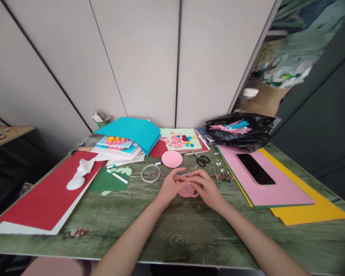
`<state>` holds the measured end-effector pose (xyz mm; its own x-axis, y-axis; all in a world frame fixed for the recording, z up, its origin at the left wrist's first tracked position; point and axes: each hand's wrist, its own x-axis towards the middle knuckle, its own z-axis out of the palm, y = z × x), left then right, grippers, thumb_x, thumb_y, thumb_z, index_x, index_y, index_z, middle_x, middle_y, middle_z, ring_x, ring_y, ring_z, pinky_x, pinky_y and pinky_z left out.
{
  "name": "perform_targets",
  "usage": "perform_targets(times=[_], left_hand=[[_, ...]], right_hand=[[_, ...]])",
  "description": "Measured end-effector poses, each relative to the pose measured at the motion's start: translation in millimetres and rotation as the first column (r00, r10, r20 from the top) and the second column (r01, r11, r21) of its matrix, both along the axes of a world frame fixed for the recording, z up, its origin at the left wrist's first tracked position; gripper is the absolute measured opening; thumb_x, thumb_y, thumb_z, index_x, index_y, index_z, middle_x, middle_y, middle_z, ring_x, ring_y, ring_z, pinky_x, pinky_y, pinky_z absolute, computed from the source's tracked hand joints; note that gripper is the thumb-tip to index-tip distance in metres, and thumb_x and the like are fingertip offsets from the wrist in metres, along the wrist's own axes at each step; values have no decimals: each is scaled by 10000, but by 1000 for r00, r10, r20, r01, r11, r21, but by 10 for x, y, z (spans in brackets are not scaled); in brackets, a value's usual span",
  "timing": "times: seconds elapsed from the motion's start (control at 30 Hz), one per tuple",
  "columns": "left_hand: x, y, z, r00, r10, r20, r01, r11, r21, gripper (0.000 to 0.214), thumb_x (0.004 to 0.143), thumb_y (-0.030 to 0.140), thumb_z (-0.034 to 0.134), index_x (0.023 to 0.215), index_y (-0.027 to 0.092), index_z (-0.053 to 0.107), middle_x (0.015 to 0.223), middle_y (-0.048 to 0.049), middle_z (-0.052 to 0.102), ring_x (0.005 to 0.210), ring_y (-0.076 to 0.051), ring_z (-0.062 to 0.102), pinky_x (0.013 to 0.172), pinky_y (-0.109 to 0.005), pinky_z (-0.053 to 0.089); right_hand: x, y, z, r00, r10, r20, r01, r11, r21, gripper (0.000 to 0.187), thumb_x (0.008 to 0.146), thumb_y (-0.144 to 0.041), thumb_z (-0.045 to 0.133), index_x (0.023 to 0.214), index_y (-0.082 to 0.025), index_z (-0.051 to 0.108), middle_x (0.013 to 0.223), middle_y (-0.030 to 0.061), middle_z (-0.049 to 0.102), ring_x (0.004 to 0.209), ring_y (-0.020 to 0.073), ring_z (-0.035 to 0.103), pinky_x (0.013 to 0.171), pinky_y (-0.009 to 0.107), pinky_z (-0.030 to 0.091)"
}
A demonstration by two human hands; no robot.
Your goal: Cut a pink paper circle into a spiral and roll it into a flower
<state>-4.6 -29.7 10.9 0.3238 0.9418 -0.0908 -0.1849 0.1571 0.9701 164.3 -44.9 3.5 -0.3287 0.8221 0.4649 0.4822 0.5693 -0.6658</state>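
Note:
My left hand (pixel 172 186) and my right hand (pixel 207 188) meet over the middle of the green table (pixel 172 234). Both pinch a small pink paper piece (pixel 187 191), whose curved edge shows below the fingers. The fingertips touch each other above it, and most of the piece is hidden by them. A pink paper circle (pixel 171 159) lies just beyond the hands, and a clear tape ring (pixel 150 173) lies to their left.
Red and white sheets (pixel 46 195) with a white lump lie at left. Blue paper and a card stack (pixel 129 136) sit behind. Scissors (pixel 200 158), a tray of paper beads (pixel 179 140), a black bag (pixel 241 130), and a phone (pixel 254 168) on pink and yellow sheets lie at right.

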Motion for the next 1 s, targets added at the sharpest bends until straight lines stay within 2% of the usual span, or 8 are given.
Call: perform_targets(times=[0.13,0.27,0.5,0.6,0.7,0.8,0.9,1.0], left_hand=[[-7,19,43,998,55,-32,-54,998,40,516,628,286,745,1091,153,561,812,-45,698,758,-155,624,763,-277,425],[-43,60,53,978,202,-55,-195,975,108,341,774,422,577,996,165,604,788,-51,699,808,-195,628,785,-317,430],[-151,144,-57,884,433,-176,-318,834,451,259,811,374,529,967,182,607,864,-55,677,875,-203,602,873,-341,392],[-178,205,44,849,495,-185,-365,803,472,263,771,367,574,943,173,619,882,-67,666,887,-212,595,877,-355,394],[-197,299,396,854,502,-136,-385,786,485,292,757,363,585,988,184,605,945,-72,659,933,-213,593,875,-354,407],[-242,346,976,872,488,23,-432,748,504,302,747,325,597,1022,201,583,1002,-74,652,974,-209,595,892,-353,416],[-324,279,1547,845,481,235,-521,640,565,279,750,290,601,1019,219,580,941,-48,668,970,-195,606,888,-338,429],[-407,151,1828,810,457,367,-581,543,606,260,772,268,584,1028,219,590,980,-43,671,1003,-183,602,908,-323,428]], right_hand=[[12,22,-36,997,-66,-49,66,998,5,166,860,-244,519,936,-257,665,958,65,560,975,206,532,847,393,445],[36,68,-35,987,-136,-87,137,991,3,144,853,-262,529,892,-254,667,929,59,556,958,208,539,840,389,445],[37,114,49,973,-188,-130,199,977,71,150,844,-316,542,837,-234,668,884,54,578,905,207,565,807,379,463],[25,171,200,972,-189,-136,206,970,127,152,833,-331,555,824,-231,669,864,55,590,876,209,577,775,373,474],[67,315,550,974,-182,-135,205,961,186,131,809,-337,586,820,-235,669,869,49,599,877,207,579,773,364,475],[176,480,1145,964,-205,-169,251,913,321,113,786,-331,612,801,-233,667,864,45,596,887,211,572,788,371,464],[278,529,1830,940,-252,-231,335,819,467,105,795,-312,602,839,-233,656,887,44,599,913,211,556,794,368,447],[276,433,2280,879,-285,-381,465,683,563,105,801,-309,591,852,-228,635,901,50,594,896,209,550,754,351,441]])
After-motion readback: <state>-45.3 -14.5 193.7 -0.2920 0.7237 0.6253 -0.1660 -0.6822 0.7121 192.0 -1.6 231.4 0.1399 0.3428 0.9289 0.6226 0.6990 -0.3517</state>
